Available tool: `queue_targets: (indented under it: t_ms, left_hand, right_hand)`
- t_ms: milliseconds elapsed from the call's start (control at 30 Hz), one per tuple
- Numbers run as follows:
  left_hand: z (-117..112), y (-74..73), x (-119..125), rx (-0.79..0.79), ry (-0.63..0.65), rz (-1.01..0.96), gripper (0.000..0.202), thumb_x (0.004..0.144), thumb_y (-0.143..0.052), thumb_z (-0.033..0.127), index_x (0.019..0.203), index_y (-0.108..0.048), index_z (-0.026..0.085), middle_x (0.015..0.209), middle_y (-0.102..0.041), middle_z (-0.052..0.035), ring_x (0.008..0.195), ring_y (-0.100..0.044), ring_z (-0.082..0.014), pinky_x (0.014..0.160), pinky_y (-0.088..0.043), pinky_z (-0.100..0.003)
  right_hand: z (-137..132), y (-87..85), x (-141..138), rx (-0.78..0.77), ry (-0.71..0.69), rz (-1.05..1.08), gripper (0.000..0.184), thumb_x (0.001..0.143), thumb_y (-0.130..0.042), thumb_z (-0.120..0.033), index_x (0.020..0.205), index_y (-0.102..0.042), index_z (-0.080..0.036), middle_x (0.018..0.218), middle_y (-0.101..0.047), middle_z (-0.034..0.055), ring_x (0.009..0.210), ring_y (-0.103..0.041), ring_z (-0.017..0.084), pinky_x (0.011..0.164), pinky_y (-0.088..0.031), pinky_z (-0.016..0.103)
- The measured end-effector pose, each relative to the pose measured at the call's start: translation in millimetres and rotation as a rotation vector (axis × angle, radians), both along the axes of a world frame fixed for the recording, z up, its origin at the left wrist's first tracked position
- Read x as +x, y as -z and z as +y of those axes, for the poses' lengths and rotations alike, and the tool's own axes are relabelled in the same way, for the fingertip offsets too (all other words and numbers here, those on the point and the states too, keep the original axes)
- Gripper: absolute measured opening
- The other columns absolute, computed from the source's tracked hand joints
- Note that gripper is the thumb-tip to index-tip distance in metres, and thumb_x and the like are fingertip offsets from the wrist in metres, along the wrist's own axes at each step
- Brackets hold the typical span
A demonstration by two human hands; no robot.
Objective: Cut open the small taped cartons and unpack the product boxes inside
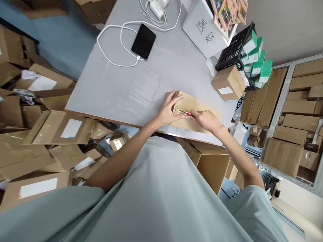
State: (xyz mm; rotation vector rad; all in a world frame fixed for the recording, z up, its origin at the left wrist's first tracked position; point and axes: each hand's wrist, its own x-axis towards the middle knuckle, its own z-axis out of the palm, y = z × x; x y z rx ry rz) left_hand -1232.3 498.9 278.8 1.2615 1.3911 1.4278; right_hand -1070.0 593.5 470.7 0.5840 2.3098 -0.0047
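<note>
A brown cardboard box [195, 104] with clear tape across it lies on the grey table near its front edge. My left hand [168, 109] rests at the left end of the box, fingers and thumb spread apart around that end. In my right hand [205, 119] is a thin-bladed cutting tool [189, 114] with a red and black handle. Its slim metal blade points left and lies at the taped part of the box, between the left thumb and fingers. I cannot tell whether the tip has gone into the tape.
On the table [113, 87] are a black tablet-like device [143, 42] with a white cable, a small carton [228, 82], a white bin [205, 28] and a black crate [230, 48] of green boxes. Opened cartons [60, 129] pile up at left; shelves [282, 101] of cartons stand at right.
</note>
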Motion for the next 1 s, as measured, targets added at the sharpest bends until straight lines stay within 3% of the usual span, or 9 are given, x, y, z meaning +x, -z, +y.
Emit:
queue_targets:
  t_ms: [167, 500, 700, 800, 1000]
  left_hand:
    - [-2.6, -1.3, 2.6, 0.013, -0.011, -0.008, 0.100, 0.082, -0.093, 0.072, 0.164, -0.057, 0.029, 0.188, -0.023, -0.0156, 0.175, -0.025, -0.0414, 0.141, -0.029, -0.059]
    - [-10.5, -5.2, 8.3, 0.022, -0.007, -0.048, 0.091, 0.086, -0.093, 0.067, 0.161, -0.059, 0.030, 0.189, -0.021, -0.0142, 0.175, -0.022, -0.0430, 0.141, -0.029, -0.064]
    - [-16.6, -5.4, 5.9, -0.009, 0.019, -0.052, 0.098, 0.082, -0.095, 0.068, 0.165, -0.055, 0.032, 0.190, -0.018, -0.0128, 0.175, -0.022, -0.0440, 0.141, -0.030, -0.064]
    - [-18.2, -5.5, 1.8, -0.010, 0.041, -0.050, 0.099, 0.084, -0.095, 0.065, 0.167, -0.052, 0.032, 0.191, -0.017, -0.0136, 0.176, -0.021, -0.0438, 0.140, -0.030, -0.064]
    - [-21.0, -7.4, -1.0, -0.012, 0.049, -0.034, 0.094, 0.089, -0.092, 0.053, 0.170, -0.048, 0.034, 0.191, -0.016, -0.0107, 0.176, -0.020, -0.0433, 0.140, -0.030, -0.064]
  right_hand:
    - [-2.1, -6.8, -19.6, 0.031, -0.079, -0.116, 0.044, 0.124, -0.032, -0.047, 0.141, -0.060, -0.017, 0.105, -0.085, 0.0160, 0.088, -0.080, 0.029, 0.071, -0.040, 0.033]
    - [-18.1, -25.6, -39.6, 0.065, -0.095, -0.222, 0.037, 0.123, -0.035, -0.036, 0.140, -0.059, -0.014, 0.097, -0.084, 0.0191, 0.088, -0.079, 0.032, 0.073, -0.046, 0.035]
    - [-28.8, -28.3, -54.3, 0.115, -0.116, -0.246, 0.042, 0.123, -0.031, -0.031, 0.144, -0.060, -0.010, 0.093, -0.084, 0.0210, 0.083, -0.080, 0.033, 0.069, -0.044, 0.035]
    - [-25.1, -26.5, -47.0, 0.139, -0.114, -0.224, 0.043, 0.122, -0.028, -0.031, 0.141, -0.062, -0.012, 0.094, -0.084, 0.0219, 0.082, -0.080, 0.034, 0.068, -0.043, 0.036]
    - [-11.7, -24.1, -2.9, 0.202, -0.036, -0.239, 0.049, 0.123, -0.028, -0.042, 0.133, -0.066, -0.012, 0.090, -0.083, 0.0230, 0.080, -0.081, 0.034, 0.068, -0.041, 0.033]
